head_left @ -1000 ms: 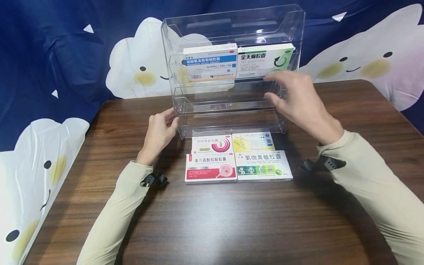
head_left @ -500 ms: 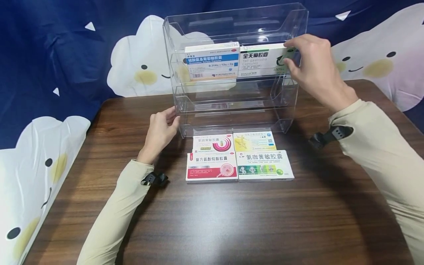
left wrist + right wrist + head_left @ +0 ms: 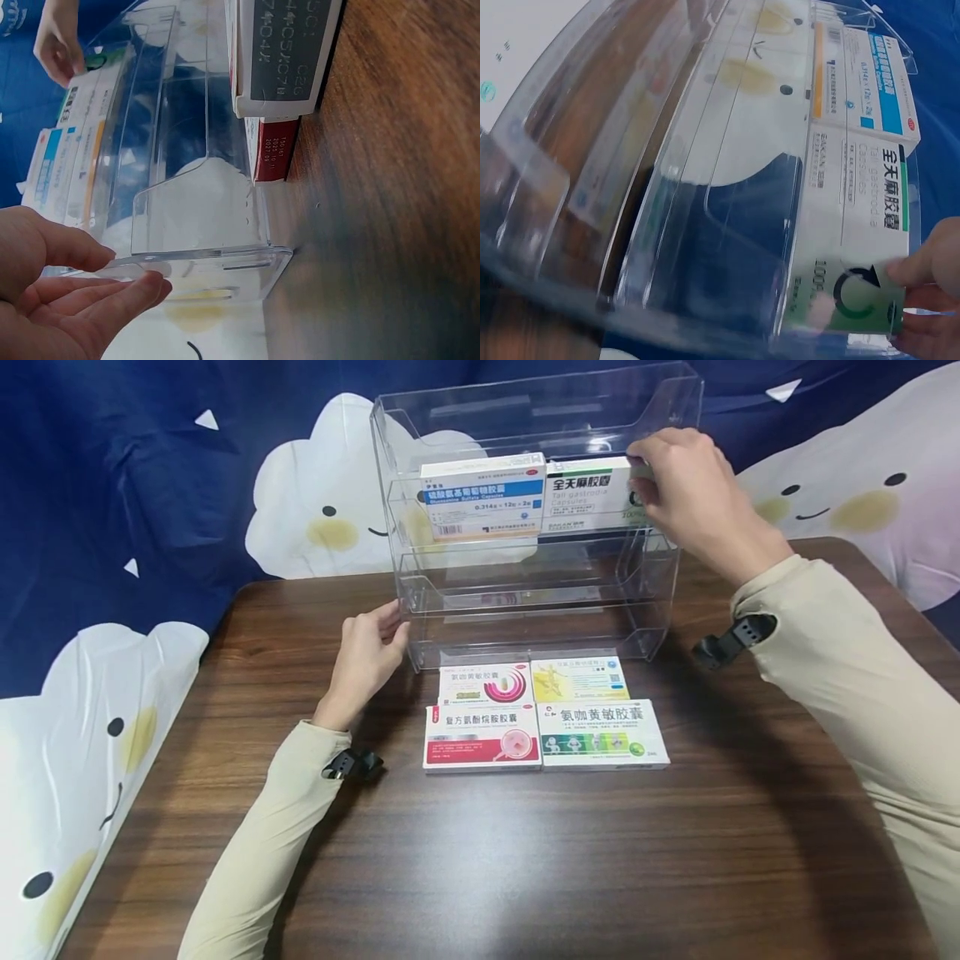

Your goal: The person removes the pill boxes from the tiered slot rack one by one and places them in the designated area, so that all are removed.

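Observation:
A clear acrylic tiered rack (image 3: 536,597) stands on the wooden table. My left hand (image 3: 362,656) pinches its left side panel, thumb on one face and fingers on the other, as the left wrist view shows. On an upper tier, a white and green medicine box (image 3: 581,497) stands upright to the right of a white and blue medicine box (image 3: 483,497). My right hand (image 3: 693,493) pinches the green one at its right end. In the right wrist view the thumb (image 3: 915,266) lies on that box's front, with fingers around its end. The hand covers part of its printing in the head view.
Before the rack, medicine boxes lie flat in two rows: a red and white box (image 3: 480,743) and a green-striped box (image 3: 603,735) nearer, a pink-ringed box (image 3: 482,683) and a yellow box (image 3: 579,679) behind. A blue cloud-patterned cloth (image 3: 150,460) hangs behind the table (image 3: 480,860).
My right hand has moved up from in front of the rack to the green box's right end and taken hold of it, then shifted slightly left. My left hand stays on the rack.

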Demonstrator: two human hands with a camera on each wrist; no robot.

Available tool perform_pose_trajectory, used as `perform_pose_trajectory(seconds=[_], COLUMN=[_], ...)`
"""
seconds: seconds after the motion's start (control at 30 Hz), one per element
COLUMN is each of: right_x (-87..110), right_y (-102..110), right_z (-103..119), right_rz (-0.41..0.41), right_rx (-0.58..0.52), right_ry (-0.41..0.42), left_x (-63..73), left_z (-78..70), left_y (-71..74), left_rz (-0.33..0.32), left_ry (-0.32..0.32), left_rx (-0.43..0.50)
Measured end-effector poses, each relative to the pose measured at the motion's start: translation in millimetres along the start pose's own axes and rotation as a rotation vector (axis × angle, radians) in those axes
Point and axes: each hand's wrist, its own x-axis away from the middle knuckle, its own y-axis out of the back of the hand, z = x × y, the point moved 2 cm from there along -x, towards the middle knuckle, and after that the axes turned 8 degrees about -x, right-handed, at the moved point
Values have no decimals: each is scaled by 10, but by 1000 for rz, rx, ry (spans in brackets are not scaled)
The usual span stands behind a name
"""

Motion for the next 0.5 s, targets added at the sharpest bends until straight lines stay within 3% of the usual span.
perform_pose_trajectory(seconds=[0.27, 0.5], right_x=[-49, -60], right_y=[-55, 20], right_z=[-2, -71], right_rz=[-35, -24], right_rx=[-55, -51], right_ry=[-7, -49], left_x=[23, 25], left_z=[-57, -119], left_y=[-43, -69], left_rz=[-14, -21], left_ry=[3, 14], left_rx=[4, -4])
